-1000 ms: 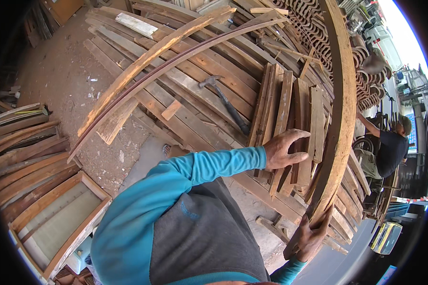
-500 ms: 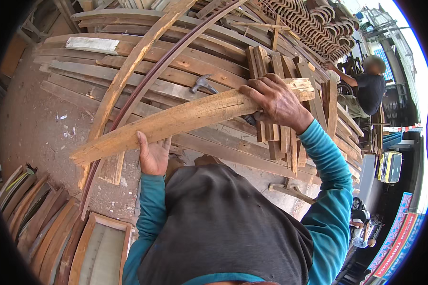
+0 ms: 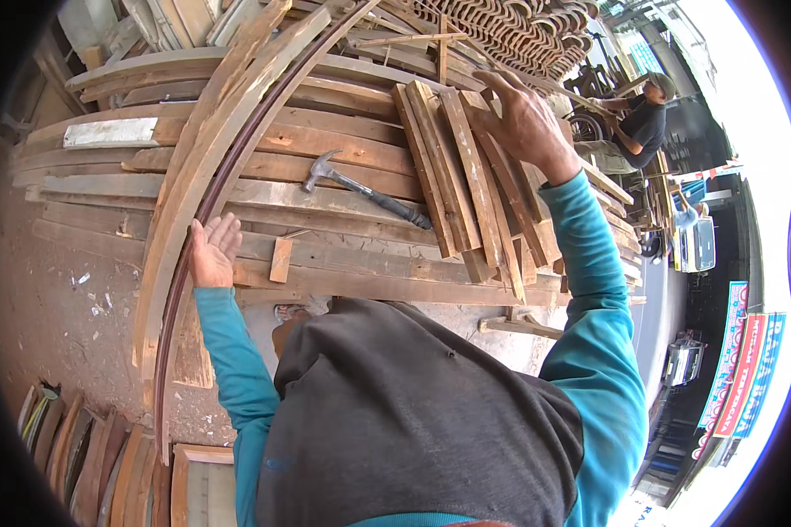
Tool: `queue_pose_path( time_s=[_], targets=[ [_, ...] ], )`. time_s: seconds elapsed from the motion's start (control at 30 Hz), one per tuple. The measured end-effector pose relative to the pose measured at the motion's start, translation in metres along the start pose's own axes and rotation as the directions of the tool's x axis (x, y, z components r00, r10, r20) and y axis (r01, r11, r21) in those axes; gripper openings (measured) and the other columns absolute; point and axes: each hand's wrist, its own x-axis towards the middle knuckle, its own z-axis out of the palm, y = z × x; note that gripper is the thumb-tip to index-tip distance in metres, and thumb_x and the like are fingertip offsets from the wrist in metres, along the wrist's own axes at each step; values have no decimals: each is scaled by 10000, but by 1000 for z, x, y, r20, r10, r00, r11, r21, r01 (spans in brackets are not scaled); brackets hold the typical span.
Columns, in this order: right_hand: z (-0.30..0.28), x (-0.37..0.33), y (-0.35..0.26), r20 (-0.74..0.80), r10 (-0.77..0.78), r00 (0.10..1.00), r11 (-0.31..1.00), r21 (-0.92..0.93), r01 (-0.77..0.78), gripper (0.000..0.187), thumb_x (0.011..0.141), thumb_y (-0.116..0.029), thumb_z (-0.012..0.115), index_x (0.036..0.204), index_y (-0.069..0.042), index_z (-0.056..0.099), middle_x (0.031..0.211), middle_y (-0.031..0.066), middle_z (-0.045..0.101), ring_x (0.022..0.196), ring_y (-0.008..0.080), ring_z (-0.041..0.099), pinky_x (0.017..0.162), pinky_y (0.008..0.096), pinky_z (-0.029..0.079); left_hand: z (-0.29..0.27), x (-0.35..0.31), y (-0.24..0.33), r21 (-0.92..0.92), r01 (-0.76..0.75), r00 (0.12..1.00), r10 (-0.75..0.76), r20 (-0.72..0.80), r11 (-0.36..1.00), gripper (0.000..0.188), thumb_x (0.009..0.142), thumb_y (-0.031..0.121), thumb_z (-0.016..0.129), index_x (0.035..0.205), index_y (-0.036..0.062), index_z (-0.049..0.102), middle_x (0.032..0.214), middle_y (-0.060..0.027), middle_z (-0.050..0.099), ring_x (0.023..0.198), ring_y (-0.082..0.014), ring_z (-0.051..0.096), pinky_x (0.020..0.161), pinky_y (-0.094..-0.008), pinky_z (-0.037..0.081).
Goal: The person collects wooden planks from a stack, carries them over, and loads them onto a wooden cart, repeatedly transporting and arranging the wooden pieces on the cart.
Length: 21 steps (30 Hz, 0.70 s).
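My left hand (image 3: pixel 213 253) is open, palm turned up and thumb apart, beside a long dark reddish strip (image 3: pixel 172 307). Two long, pale, rough beams (image 3: pixel 180 211) lie side by side just left of that strip. My right hand (image 3: pixel 532 130) has its curved fingers spread at the far end of a stack of short timber pieces (image 3: pixel 462 162). Nothing is visible in its grasp; whether the fingertips touch the wood I cannot tell. Between my hands, a claw hammer (image 3: pixel 360 186) with a dark grip lies on the boards, its handle end against the stack.
Long planks (image 3: pixel 325 256) lie in rows across the workspace. Curved wooden pieces (image 3: pixel 536 44) are piled at the far right. Upright boards (image 3: pixel 88 457) and a framed panel (image 3: pixel 206 483) stand at the near left. A co-worker (image 3: pixel 646 127) works at the right, near a road.
The thick plank has left both hands. Two pale beams now lie side by side at the left, where one showed before. My left hand has moved left, and the hammer is fully uncovered.
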Motion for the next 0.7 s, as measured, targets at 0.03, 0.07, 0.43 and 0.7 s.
queue_pose_path(
  time_s=[0.03,0.07,0.43,0.7],
  targets=[
    [3,-15,20,79,167,983,986,-41,-164,633,933,-396,736,1434,-54,555,1368,235,626,1147,419,672,986,477,543,-6,-2,-6,205,111,994,-109,-24,972,820,1043,588,514,1525,-52,342,1449,-266,565,1246,-324,631,1028,-370,549],
    [11,-35,44,72,245,967,967,-83,-239,690,924,-424,739,1457,-42,525,1407,253,593,1202,422,642,1017,478,523,-9,-7,-15,219,117,993,-117,-13,969,820,1043,588,514,1525,-52,342,1449,-266,565,1246,-324,631,1028,-370,549],
    [77,-135,111,208,636,743,771,-126,-624,982,801,-454,797,1592,-111,328,1357,307,566,1214,478,611,1004,512,525,191,-48,-198,829,-171,679,-545,491,532,755,1031,544,577,1453,-66,437,1307,-243,654,1163,-292,670,993,-393,536],
    [63,-143,104,109,656,747,711,244,-660,824,809,-239,717,1524,20,399,1322,367,597,1206,491,612,1037,517,489,263,-51,-297,872,-318,900,-170,401,373,1052,870,486,733,1563,-112,215,1557,-379,343,1467,-452,360,1229,-468,300]
  ],
)
